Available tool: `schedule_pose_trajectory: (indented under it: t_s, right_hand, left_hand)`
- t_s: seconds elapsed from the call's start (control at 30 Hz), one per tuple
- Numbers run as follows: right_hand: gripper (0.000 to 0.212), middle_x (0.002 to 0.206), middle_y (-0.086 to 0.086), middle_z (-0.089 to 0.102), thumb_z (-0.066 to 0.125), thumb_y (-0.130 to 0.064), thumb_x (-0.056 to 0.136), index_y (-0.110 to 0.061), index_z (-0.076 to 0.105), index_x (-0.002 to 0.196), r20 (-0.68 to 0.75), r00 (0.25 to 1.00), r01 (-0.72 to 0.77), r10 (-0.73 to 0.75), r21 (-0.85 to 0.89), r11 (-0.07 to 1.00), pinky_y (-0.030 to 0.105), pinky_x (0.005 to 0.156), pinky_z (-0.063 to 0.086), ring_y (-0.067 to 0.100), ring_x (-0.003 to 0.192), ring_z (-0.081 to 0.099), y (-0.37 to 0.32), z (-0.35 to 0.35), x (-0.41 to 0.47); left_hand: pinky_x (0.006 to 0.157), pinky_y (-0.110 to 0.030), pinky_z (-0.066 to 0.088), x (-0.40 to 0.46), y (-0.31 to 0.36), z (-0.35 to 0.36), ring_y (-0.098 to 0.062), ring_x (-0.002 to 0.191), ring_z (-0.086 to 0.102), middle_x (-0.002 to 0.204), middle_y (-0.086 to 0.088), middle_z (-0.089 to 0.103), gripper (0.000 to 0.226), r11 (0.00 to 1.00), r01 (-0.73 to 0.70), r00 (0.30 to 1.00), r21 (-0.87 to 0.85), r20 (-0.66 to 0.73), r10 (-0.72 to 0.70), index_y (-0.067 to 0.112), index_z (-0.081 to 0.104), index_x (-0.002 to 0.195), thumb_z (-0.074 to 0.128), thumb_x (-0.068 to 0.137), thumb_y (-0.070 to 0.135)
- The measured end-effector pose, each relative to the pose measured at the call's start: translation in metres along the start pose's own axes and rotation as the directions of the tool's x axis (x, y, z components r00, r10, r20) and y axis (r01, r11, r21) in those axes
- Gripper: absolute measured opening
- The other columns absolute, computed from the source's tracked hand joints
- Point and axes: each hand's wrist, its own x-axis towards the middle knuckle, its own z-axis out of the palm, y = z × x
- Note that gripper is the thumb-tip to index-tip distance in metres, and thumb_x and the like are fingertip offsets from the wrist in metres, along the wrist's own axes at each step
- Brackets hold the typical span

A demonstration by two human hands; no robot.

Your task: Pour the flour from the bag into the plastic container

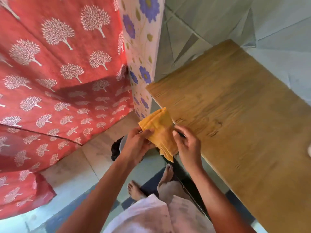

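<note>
Folded yellow-orange bag [159,132], flattened into layers, sits in mid-air between your two hands, just off the near-left corner of the wood-grain tabletop [235,115]. It hangs over the floor, not resting on the tabletop. One end points up toward the corner, the other end droops down toward your feet.

Your left hand [137,143] has its grip clamped on the bag's left edge, thumb on top, fingers wrapped under. Your right hand [186,142] has its grip clamped on the bag's right edge, fingertips pinching the layers. Both forearms reach in from the bottom of the view.

Below your left hand, a pale rounded rim [122,143] and something dark [116,150] show on the floor; mostly hidden by the hand, can't tell what they are. Can't tell whether that is the plastic container.

Left side: red cloth with white tree print [58,73] hangs down. Next to it, a cream panel with purple flowers [143,47]. Behind the tabletop, grey tiled wall [235,19]. Your bare feet [134,190] stand on the tiled floor [75,174] near a dark mat [151,184]. No flour visible.
</note>
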Motion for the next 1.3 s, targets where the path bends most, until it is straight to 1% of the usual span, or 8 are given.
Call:
schedule_pose_trajectory:
  t_s: [0.13,0.3,0.47,0.63,0.7,0.77,0.97,1.3]
  right_hand:
    - [0.043,0.12,0.001,0.072,0.067,-0.048,0.091,-0.018,0.066,0.123,-0.097,0.953,-0.252,0.287,0.271,0.929,0.035,0.089,0.057,0.019,0.114,0.068,0.009,-0.041,0.016]
    - [0.028,0.113,0.016,0.074,0.07,-0.011,0.092,-0.004,0.066,0.118,-0.02,0.885,-0.356,0.466,0.618,0.701,0.044,0.077,0.062,0.036,0.108,0.071,0.022,-0.084,0.051]
    - [0.021,0.099,0.01,0.077,0.078,-0.017,0.086,-0.015,0.072,0.106,-0.148,0.889,-0.336,0.433,0.431,0.837,0.064,0.077,0.059,0.035,0.096,0.074,0.045,-0.117,0.095]
    - [0.041,0.105,0.0,0.071,0.08,-0.024,0.084,-0.016,0.067,0.122,-0.219,0.923,-0.291,0.315,0.136,0.947,0.025,0.079,0.06,0.018,0.097,0.071,0.063,-0.129,0.136]
    - [0.042,0.099,-0.008,0.066,0.079,-0.017,0.086,-0.01,0.065,0.125,-0.246,0.92,-0.3,0.306,0.06,0.952,0.003,0.07,0.047,0.01,0.09,0.067,0.063,-0.132,0.146]
    - [0.041,0.09,-0.016,0.061,0.078,-0.01,0.086,-0.005,0.065,0.124,-0.261,0.918,-0.305,0.298,0.012,0.952,-0.002,0.067,0.042,-0.004,0.08,0.061,0.067,-0.134,0.155]
    - [0.038,0.106,0.008,0.068,0.077,-0.019,0.082,-0.008,0.065,0.117,-0.303,0.924,-0.303,0.231,-0.216,0.928,0.042,0.089,0.055,0.025,0.099,0.065,0.082,-0.125,0.168]
    - [0.029,0.107,0.0,0.065,0.075,-0.01,0.087,-0.017,0.067,0.114,-0.42,0.895,-0.185,0.151,-0.043,0.982,0.024,0.076,0.059,0.009,0.096,0.065,0.041,-0.154,0.135]
  left_hand:
    - [0.086,-0.048,0.059,0.015,0.002,0.048,-0.039,0.117,0.066,0.131,-0.025,0.064,0.034,0.987,0.096,0.986,-0.132,0.15,-0.076,-0.007,0.052,0.134,0.052,0.1,0.0]
    - [0.077,-0.042,0.064,0.06,-0.01,0.106,-0.033,0.102,0.071,0.11,-0.02,0.07,0.022,0.99,0.12,0.988,-0.074,0.109,-0.111,0.0,0.056,0.123,0.052,0.101,0.002]
    - [0.074,-0.047,0.064,0.111,-0.024,0.141,-0.027,0.084,0.073,0.097,-0.017,0.069,0.019,0.98,0.067,0.996,0.185,-0.069,-0.055,-0.001,0.058,0.118,0.054,0.1,0.002]
    - [0.084,-0.053,0.061,0.15,-0.03,0.163,-0.031,0.091,0.068,0.102,-0.016,0.067,0.012,0.901,-0.021,0.981,0.434,-0.163,0.102,0.011,0.06,0.108,0.058,0.099,0.003]
    - [0.091,-0.055,0.057,0.165,-0.03,0.168,-0.027,0.086,0.063,0.092,-0.003,0.062,0.02,0.807,-0.035,0.961,0.59,-0.202,0.19,0.024,0.053,0.093,0.064,0.097,0.008]
    - [0.09,-0.055,0.057,0.177,-0.031,0.169,-0.031,0.093,0.067,0.095,-0.002,0.064,0.019,0.698,-0.048,0.945,0.714,-0.193,0.262,0.022,0.053,0.101,0.07,0.094,0.016]
    - [0.082,-0.032,0.041,0.189,-0.037,0.173,-0.031,0.106,0.059,0.118,-0.011,0.06,0.048,0.377,-0.01,0.883,0.926,-0.169,0.438,0.006,0.053,0.128,0.075,0.088,0.02]
    - [0.086,-0.039,0.055,0.137,-0.033,0.197,-0.018,0.1,0.062,0.111,-0.001,0.063,0.025,0.313,-0.464,0.724,0.829,0.152,0.673,0.014,0.059,0.116,0.067,0.092,0.012]
